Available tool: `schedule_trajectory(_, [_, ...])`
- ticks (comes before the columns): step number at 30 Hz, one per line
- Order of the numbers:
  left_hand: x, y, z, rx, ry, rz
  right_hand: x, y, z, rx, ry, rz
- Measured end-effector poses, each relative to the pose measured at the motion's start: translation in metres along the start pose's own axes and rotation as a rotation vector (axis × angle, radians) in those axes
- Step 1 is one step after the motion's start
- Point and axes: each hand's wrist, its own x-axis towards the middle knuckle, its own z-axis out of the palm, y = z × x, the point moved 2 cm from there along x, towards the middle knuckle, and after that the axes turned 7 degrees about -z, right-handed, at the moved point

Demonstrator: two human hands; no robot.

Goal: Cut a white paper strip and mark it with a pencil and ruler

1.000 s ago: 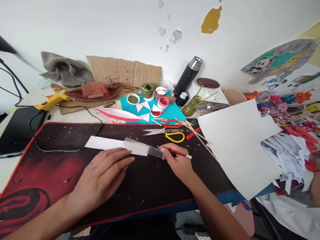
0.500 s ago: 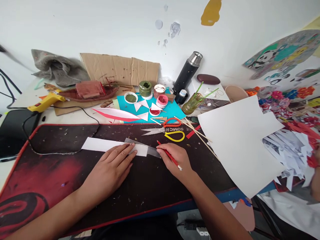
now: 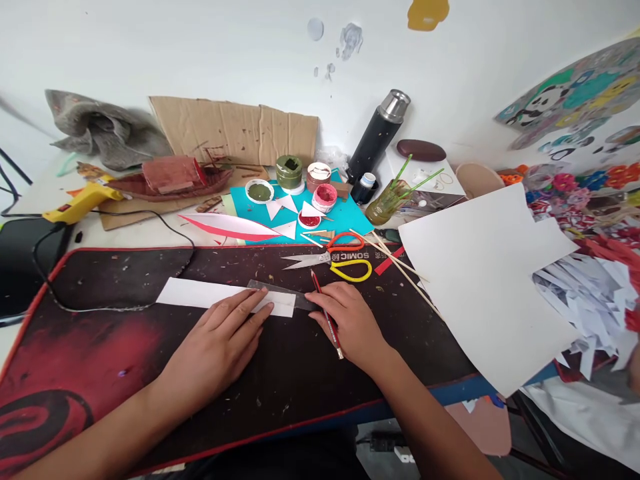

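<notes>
A white paper strip (image 3: 200, 294) lies on the dark red-and-black desk mat (image 3: 100, 347). A clear plastic ruler (image 3: 280, 291) rests across the strip's right end. My left hand (image 3: 220, 347) lies flat with fingers stretched out, pressing on the strip and ruler. My right hand (image 3: 350, 323) is closed around a red pencil (image 3: 326, 313), its fingertips touching the ruler's right end. The pencil points away from me toward the scissors.
Scissors with red and yellow handles (image 3: 335, 260) lie just beyond the ruler. Bamboo skewers (image 3: 395, 267) and a large white sheet (image 3: 485, 280) sit to the right. Paint pots (image 3: 300, 183), a black flask (image 3: 375, 143), cardboard (image 3: 235, 137), a model boat (image 3: 170, 180) and a yellow glue gun (image 3: 80, 203) line the back.
The pencil in my right hand has swung from lying sideways to pointing away from me. My left hand slid slightly forward onto the ruler. The camera tilted a little.
</notes>
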Motion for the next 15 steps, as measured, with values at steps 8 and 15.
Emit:
schedule_trajectory(8, [-0.0033, -0.01, -0.0039, 0.021, 0.039, -0.126, -0.0023, -0.0002, -0.0002, -0.017, 0.015, -0.024])
schedule_trajectory(15, [-0.0067, -0.0098, -0.0027, 0.047, 0.017, -0.142, -0.0097, -0.0048, -0.0025, -0.019, 0.038, -0.011])
